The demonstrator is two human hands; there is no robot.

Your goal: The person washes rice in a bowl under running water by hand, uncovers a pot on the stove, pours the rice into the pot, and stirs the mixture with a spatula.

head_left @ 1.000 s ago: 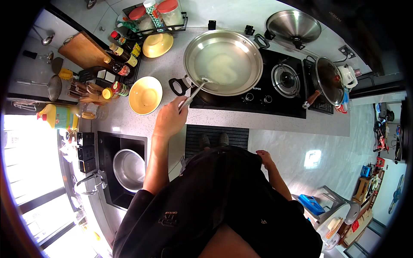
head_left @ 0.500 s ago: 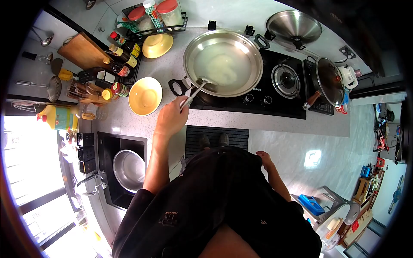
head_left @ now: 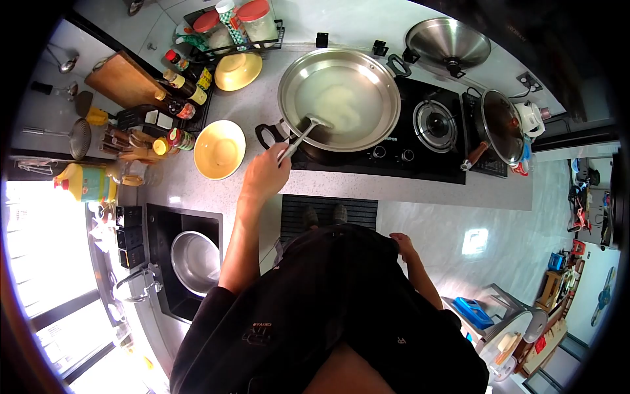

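My left hand [head_left: 267, 172] is closed round the handle of a metal spatula [head_left: 302, 138]. The spatula's head rests inside a wide stainless steel pan [head_left: 289, 85], at its near left side. Cloudy, pale liquid with a whitish patch [head_left: 338, 105] covers the pan's bottom. The pan sits on the left side of a black gas stove [head_left: 394, 172], and its black side handle [head_left: 268, 136] is just beyond my knuckles. Down by my right side hangs my right hand [head_left: 404, 245], holding nothing, with its fingers loosely apart and partly hidden by my dark shirt.
A yellow bowl [head_left: 220, 150] stands left of the pan, with another yellow bowl [head_left: 238, 71] tilted behind it. Sauce bottles [head_left: 184, 85] line the left wall. A metal pot [head_left: 195, 262] lies in the black sink [head_left: 164, 223]. A lidded pan [head_left: 502, 125] stands right of the burner.
The spatula's head has shifted slightly within the pan, and my left hand has moved a little right and down with it. My right hand stays by my side.
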